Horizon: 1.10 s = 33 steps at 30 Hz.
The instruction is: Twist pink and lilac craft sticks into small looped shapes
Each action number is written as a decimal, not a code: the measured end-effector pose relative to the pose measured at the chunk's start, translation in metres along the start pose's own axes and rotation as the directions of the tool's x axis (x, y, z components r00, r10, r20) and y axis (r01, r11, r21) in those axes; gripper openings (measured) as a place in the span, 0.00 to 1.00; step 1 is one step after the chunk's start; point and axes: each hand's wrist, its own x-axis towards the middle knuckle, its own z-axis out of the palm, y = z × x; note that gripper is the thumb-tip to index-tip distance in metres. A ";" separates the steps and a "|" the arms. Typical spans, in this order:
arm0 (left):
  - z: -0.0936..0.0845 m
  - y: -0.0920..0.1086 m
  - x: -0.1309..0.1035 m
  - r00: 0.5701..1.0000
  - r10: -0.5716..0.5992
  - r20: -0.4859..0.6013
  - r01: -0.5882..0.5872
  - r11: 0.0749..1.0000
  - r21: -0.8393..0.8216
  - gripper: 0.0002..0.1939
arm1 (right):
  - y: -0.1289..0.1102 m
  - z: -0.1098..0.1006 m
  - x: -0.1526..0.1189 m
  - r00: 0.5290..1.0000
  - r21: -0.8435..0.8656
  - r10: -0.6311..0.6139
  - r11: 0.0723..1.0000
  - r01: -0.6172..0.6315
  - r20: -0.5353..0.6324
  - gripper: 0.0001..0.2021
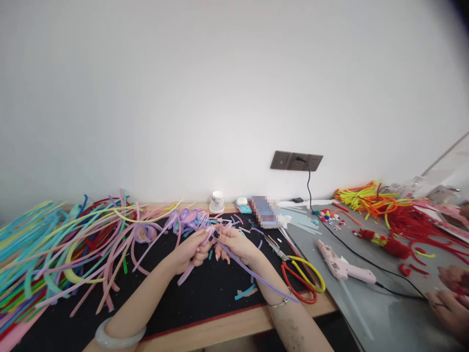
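Note:
My left hand (193, 252) is closed around a bundle of pink and lilac pipe cleaners (186, 275), whose lower ends stick out beneath the fist. Beside it, my right hand (236, 243) pinches a purple pipe cleaner (256, 277), which trails down across the right forearm. The two hands meet at the fingertips over a black mat (205, 303); the exact grip there is partly hidden. Just behind them lies a clump of curled lilac pipe cleaners (188, 220). Short cut pieces (246, 292) are scattered around the mat.
Loose multicoloured pipe cleaners (73, 254) cover the left. Scissors (302, 278) lie right of my forearm. Behind stand a paper cup (217, 201) and a phone (264, 212). Right are a corded glue gun (344, 266), pom-poms (329, 216), red pipe cleaners (406, 220) and another person's hands (449, 303).

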 end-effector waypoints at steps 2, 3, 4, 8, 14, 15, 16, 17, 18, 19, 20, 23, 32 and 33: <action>-0.004 0.003 0.001 0.997 0.057 -0.049 -0.060 0.996 -0.067 0.19 | -0.002 -0.002 -0.002 0.998 0.079 -0.060 0.995 0.061 -0.010 0.20; -0.005 0.005 0.002 0.994 0.079 -0.076 -0.086 0.992 -0.097 0.17 | -0.003 -0.002 -0.003 0.995 0.112 -0.095 0.989 0.095 -0.005 0.22; -0.007 0.006 0.002 0.990 0.094 -0.104 -0.107 0.987 -0.123 0.15 | -0.005 -0.003 -0.005 0.992 0.143 -0.129 0.982 0.127 0.004 0.23; -0.011 0.008 0.004 0.979 0.104 -0.173 -0.139 0.968 -0.209 0.14 | -0.013 -0.002 -0.011 0.981 0.262 -0.195 0.948 0.183 0.020 0.21; -0.008 0.009 0.002 0.981 0.088 -0.173 -0.126 0.967 -0.223 0.12 | -0.009 0.002 -0.007 0.950 0.130 -0.280 0.946 0.298 -0.138 0.19; -0.007 0.009 0.001 0.982 0.089 -0.166 -0.122 0.972 -0.201 0.12 | -0.008 0.003 -0.006 0.936 0.052 -0.296 0.949 0.311 -0.192 0.17; -0.006 0.009 0.001 0.984 0.093 -0.154 -0.120 0.976 -0.179 0.13 | -0.007 0.004 -0.005 0.918 -0.030 -0.315 0.948 0.318 -0.242 0.14; -0.005 0.009 0.000 0.985 0.099 -0.140 -0.121 0.980 -0.159 0.14 | -0.006 0.005 -0.004 0.899 -0.109 -0.337 0.941 0.319 -0.279 0.14; -0.005 0.008 0.000 0.986 0.104 -0.128 -0.122 0.983 -0.140 0.16 | -0.006 0.006 -0.003 0.882 -0.176 -0.362 0.931 0.321 -0.303 0.13; -0.005 0.007 0.001 0.987 0.109 -0.118 -0.123 0.985 -0.124 0.17 | -0.007 0.007 -0.003 0.866 -0.228 -0.386 0.917 0.326 -0.316 0.13; -0.006 0.007 0.001 0.988 0.112 -0.111 -0.124 0.986 -0.111 0.18 | -0.008 0.007 -0.003 0.853 -0.264 -0.409 0.905 0.334 -0.325 0.12; -0.006 0.005 0.001 0.991 0.103 -0.087 -0.110 0.991 -0.079 0.20 | -0.008 0.010 -0.003 0.836 -0.256 -0.426 0.900 0.353 -0.345 0.09; 0.004 -0.003 -0.001 0.998 0.068 0.008 -0.069 0.996 0.057 0.23 | 0.000 0.014 0.001 0.836 -0.030 -0.415 0.900 0.434 -0.360 0.12; 0.004 -0.005 0.000 0.998 0.067 0.018 -0.068 0.996 0.065 0.22 | 0.000 0.014 0.001 0.833 -0.023 -0.418 0.898 0.440 -0.361 0.13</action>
